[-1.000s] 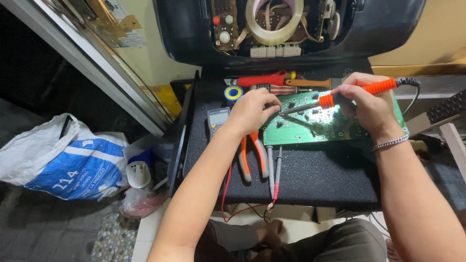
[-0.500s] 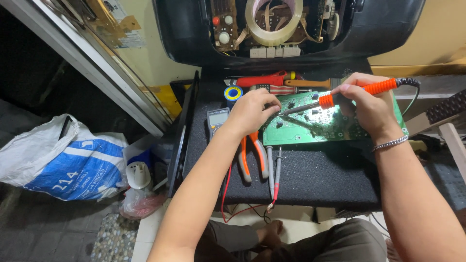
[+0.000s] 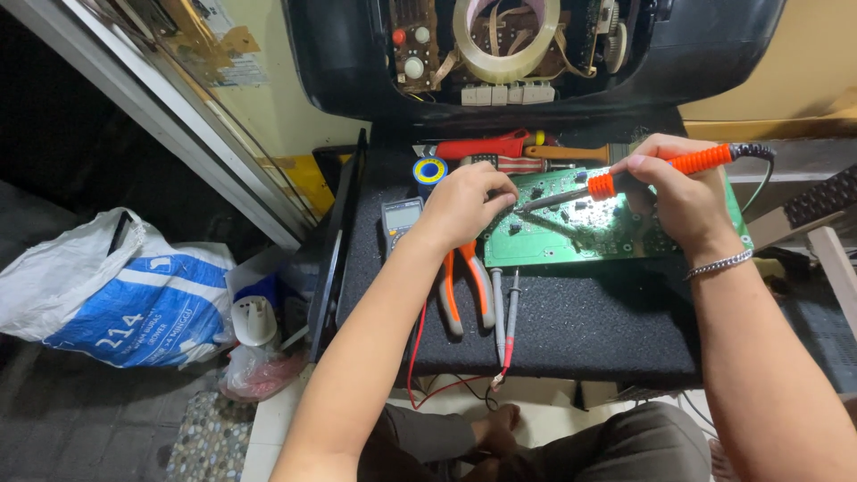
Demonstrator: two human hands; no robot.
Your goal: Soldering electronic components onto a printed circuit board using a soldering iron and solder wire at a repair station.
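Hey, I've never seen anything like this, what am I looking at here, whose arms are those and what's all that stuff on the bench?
This is one picture from a camera worn on a person's head, looking down at their own two bare arms and hands. No machine is working here.

The right hand holds a soldering iron with an orange grip, its metal tip down on a green circuit board. The left hand rests at the board's left edge, fingers pinched near the tip; what they pinch is too small to tell.

The board lies on a dark mat. Beside it are orange-handled pliers, two meter probes with red and black leads, and a small multimeter. Behind stands an opened black device with a roll of clear tape inside. On the floor to the left sits a white and blue sack.
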